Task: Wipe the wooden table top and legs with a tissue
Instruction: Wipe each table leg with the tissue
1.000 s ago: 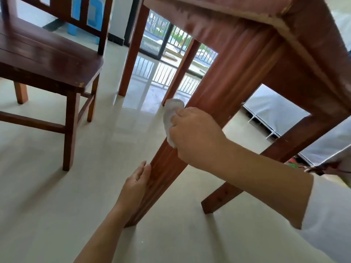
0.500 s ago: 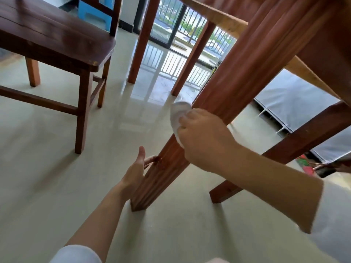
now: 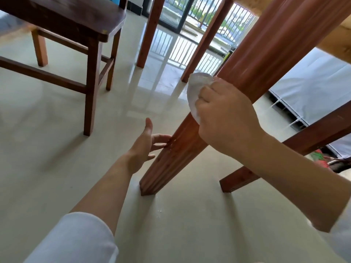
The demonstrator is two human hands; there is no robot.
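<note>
The near table leg [image 3: 171,158] is reddish ribbed wood and slants from the upper right down to the floor at centre. My right hand [image 3: 226,118] wraps around its middle and presses a white tissue [image 3: 195,92] against its left side. My left hand [image 3: 142,147] is lower on the leg, fingers spread, fingertips touching its left face. A second table leg [image 3: 303,141] runs at the right, and two far legs [image 3: 150,31] stand near the glass door. Only the table top's pale underside [image 3: 334,37] shows at upper right.
A dark wooden chair [image 3: 91,59] stands at the left on the glossy cream floor [image 3: 57,158]. A grey fabric cabinet [image 3: 313,80] sits behind the table at the right. A glass door with railing [image 3: 190,14] is at the back.
My view has dropped lower under the table. My left hand has opened away from the leg, only fingertips touching now. My right hand keeps the tissue at the leg's middle.
</note>
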